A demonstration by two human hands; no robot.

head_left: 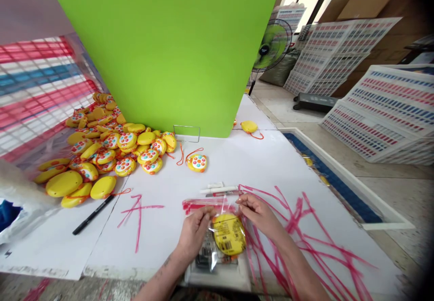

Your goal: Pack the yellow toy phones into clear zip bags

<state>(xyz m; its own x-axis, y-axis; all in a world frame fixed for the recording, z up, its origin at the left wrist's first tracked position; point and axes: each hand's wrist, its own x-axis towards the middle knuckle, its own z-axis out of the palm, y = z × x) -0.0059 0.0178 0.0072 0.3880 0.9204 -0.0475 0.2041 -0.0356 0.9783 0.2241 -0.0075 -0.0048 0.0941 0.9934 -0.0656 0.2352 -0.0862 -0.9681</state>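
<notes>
Both my hands hold a clear plastic bag [217, 228] with a red zip strip at its top, near the front edge of the white table [257, 165]. Inside the bag lies a yellow round toy [229, 234] with a barcode label on its back. My left hand [195, 231] pinches the bag's top left edge. My right hand [258, 215] pinches the top right edge. The bag rests above a small stack of more bags [217, 269].
A big heap of yellow toys [108, 149] with coloured buttons lies at the left. One toy [197, 162] sits alone mid-table, another [249, 126] by the green board [169, 52]. A black marker [93, 215] and white pens [220, 189] lie nearby. Red scribbles cover the table.
</notes>
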